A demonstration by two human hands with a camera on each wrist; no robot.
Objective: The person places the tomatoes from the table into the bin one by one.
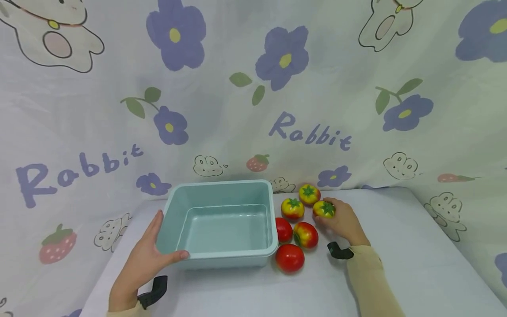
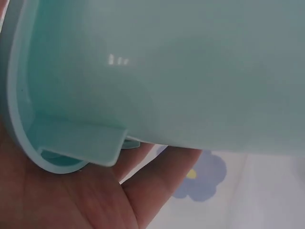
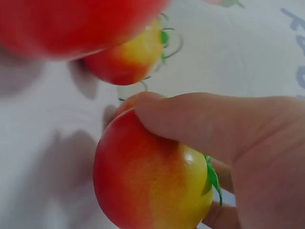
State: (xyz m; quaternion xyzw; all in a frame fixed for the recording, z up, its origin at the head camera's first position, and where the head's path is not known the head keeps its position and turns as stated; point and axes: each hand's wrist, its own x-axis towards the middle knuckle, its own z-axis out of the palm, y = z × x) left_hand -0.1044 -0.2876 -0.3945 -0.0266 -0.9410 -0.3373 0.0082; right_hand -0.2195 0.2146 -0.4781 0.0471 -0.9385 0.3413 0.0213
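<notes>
A pale blue-green plastic basin [image 1: 227, 229] stands on the white table. My left hand [image 1: 144, 255] holds its front left corner, thumb at the front rim and fingers along the left side. In the left wrist view the palm lies against the basin's rim [image 2: 14, 95]. My right hand [image 1: 343, 222] grips a yellow and red tomato [image 1: 324, 208] with a green leafy top. Its thumb [image 3: 176, 119] presses on the tomato's side in the right wrist view, and the other fingers are mostly hidden behind the fruit.
Between basin and right hand lie several more tomatoes: yellowish ones with green tops [image 1: 292, 208] at the back, a red and yellow one [image 1: 306, 235], and red ones [image 1: 290, 259] beside the basin's right wall. A printed cloth [image 1: 222, 127] hangs behind the table.
</notes>
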